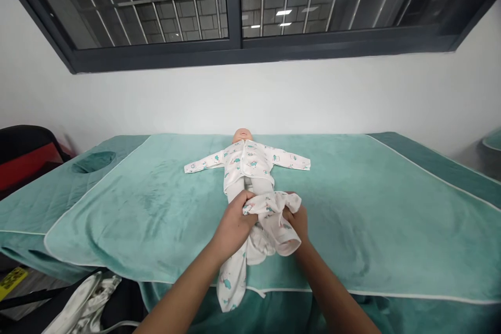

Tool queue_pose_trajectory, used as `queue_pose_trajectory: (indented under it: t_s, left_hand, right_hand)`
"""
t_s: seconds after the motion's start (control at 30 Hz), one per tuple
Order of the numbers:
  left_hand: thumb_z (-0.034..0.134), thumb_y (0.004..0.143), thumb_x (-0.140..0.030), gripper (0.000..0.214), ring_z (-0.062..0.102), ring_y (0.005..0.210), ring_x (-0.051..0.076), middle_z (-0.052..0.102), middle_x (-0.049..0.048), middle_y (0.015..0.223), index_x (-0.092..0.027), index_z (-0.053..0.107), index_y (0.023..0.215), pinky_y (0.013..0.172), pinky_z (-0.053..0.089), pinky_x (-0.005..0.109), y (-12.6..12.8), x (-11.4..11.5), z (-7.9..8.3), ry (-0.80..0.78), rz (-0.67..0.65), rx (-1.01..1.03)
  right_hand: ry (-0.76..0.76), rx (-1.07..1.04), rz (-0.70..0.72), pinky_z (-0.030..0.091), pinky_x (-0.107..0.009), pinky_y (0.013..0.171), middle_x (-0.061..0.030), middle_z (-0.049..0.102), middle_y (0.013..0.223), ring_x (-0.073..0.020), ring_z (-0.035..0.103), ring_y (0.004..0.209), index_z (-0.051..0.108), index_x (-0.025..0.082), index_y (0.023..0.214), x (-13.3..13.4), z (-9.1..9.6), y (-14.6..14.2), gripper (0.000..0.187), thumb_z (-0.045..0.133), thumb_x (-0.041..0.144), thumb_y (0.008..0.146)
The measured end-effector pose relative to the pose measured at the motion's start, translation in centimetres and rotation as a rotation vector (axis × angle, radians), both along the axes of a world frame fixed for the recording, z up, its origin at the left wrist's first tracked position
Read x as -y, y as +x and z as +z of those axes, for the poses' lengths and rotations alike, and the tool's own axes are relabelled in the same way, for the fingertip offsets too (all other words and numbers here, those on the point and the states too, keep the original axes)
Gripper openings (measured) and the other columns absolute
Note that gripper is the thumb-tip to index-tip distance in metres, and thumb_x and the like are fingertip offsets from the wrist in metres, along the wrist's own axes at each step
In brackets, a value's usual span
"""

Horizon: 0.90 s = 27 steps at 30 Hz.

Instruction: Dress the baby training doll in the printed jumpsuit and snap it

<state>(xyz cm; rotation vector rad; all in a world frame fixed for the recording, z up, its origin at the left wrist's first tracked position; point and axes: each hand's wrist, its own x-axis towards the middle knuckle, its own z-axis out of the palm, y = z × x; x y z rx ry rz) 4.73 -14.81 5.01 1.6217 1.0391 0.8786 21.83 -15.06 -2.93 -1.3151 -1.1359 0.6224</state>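
A baby doll (246,163) lies on its back on the teal towel (156,203), head toward the wall, arms spread, wearing a white printed top. At its legs I hold small white printed trousers (274,219), bunched up. My left hand (234,222) is closed on the waistband's left side. My right hand (297,218) grips the right side, partly hidden under the cloth. One trouser leg trails toward me over the towel's front edge.
The towel covers a teal massage bed (430,167) with a face hole (94,160) at the left. A white wall and a dark barred window (235,5) stand behind. A black and red chair (23,154) is at the left; white cloth (84,305) lies on the floor.
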Motion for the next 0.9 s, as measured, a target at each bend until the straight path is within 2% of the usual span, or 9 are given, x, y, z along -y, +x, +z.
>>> queue_pose_trajectory:
  t_s: [0.17,0.27,0.33,0.4,0.5,0.57,0.7,0.8,0.9]
  left_hand:
    - [0.046,0.070,-0.009,0.016,0.052,0.083,0.016,0.058,-0.0003,0.083,-0.019,0.053,0.081,0.076,0.037,0.025,0.0,-2.2,-0.8,0.138,0.191,-0.037]
    - [0.047,0.071,-0.009,0.020,0.053,0.088,0.018,0.060,0.0013,0.088,-0.019,0.055,0.086,0.079,0.038,0.027,0.0,-3.5,-1.5,0.154,0.297,-0.057]
    - [0.052,0.072,-0.014,0.014,0.054,0.086,0.018,0.060,0.0006,0.085,-0.018,0.056,0.085,0.077,0.039,0.027,-0.4,-3.8,-1.6,0.078,0.253,-0.047]
    - [0.059,0.073,-0.022,0.010,0.055,0.081,0.017,0.059,-0.0006,0.080,-0.018,0.057,0.083,0.072,0.039,0.026,-1.2,-3.6,-1.2,-0.057,0.107,-0.033]
    - [0.066,0.072,-0.031,0.022,0.057,0.079,0.018,0.061,0.0006,0.083,-0.016,0.058,0.086,0.068,0.040,0.025,-3.1,-3.2,-0.1,-0.262,-0.116,0.029]
    - [0.070,0.071,-0.032,0.028,0.059,0.081,0.018,0.062,0.0029,0.089,-0.016,0.059,0.090,0.068,0.041,0.025,-4.4,-3.3,0.4,-0.337,-0.180,0.100]
    - [0.071,0.072,-0.034,0.029,0.057,0.077,0.015,0.061,0.0038,0.087,-0.014,0.060,0.090,0.067,0.041,0.023,-5.7,-4.1,-0.3,-0.424,-0.175,0.299]
    - [0.068,0.076,-0.035,0.026,0.054,0.072,0.013,0.057,0.0021,0.081,-0.013,0.058,0.084,0.065,0.041,0.021,-5.6,-4.4,-1.4,-0.466,-0.104,0.469]
    - [0.069,0.075,-0.035,0.026,0.053,0.071,0.011,0.055,0.0004,0.079,-0.014,0.055,0.083,0.063,0.040,0.020,-5.0,-4.0,-1.7,-0.453,-0.051,0.523]
  right_hand:
    - [-0.022,0.101,0.029,0.042,-0.033,0.072,-0.0047,0.063,0.078,-0.0220,0.056,0.077,0.059,0.018,0.078,-1.8,0.5,-0.1,0.027,0.053,0.044,0.079]
    - [-0.066,0.063,0.099,0.044,-0.033,0.080,-0.0055,0.067,0.094,-0.0232,0.059,0.089,0.065,0.017,0.093,-2.2,0.1,0.2,0.031,0.055,0.043,0.080]
    - [-0.104,-0.004,0.111,0.044,-0.033,0.083,-0.0056,0.067,0.101,-0.0232,0.058,0.094,0.064,0.017,0.101,-2.1,-0.2,0.7,0.034,0.058,0.042,0.078]
    - [-0.126,-0.056,0.126,0.043,-0.031,0.080,-0.0051,0.067,0.098,-0.0218,0.058,0.091,0.063,0.016,0.099,-1.8,-0.3,1.4,0.034,0.060,0.041,0.077]
    - [-0.134,-0.072,0.212,0.041,-0.027,0.073,-0.0021,0.064,0.088,-0.0178,0.055,0.082,0.061,0.016,0.093,-1.2,0.3,2.1,0.028,0.062,0.038,0.076]
    - [-0.162,-0.064,0.260,0.040,-0.026,0.072,-0.0008,0.063,0.085,-0.0165,0.054,0.080,0.061,0.016,0.091,-1.0,1.0,2.4,0.027,0.064,0.036,0.074]
    - [-0.221,-0.086,0.360,0.041,-0.027,0.075,-0.0018,0.064,0.092,-0.0174,0.055,0.084,0.061,0.016,0.098,-1.1,1.9,2.9,0.031,0.065,0.034,0.073]
    - [-0.197,-0.153,0.489,0.043,-0.029,0.082,-0.0042,0.063,0.102,-0.0189,0.056,0.093,0.059,0.016,0.105,-1.2,2.3,3.4,0.033,0.064,0.033,0.076]
    - [-0.152,-0.068,0.548,0.043,-0.032,0.088,-0.0059,0.061,0.112,-0.0210,0.055,0.102,0.058,0.017,0.111,-0.9,3.4,3.3,0.037,0.063,0.035,0.079]
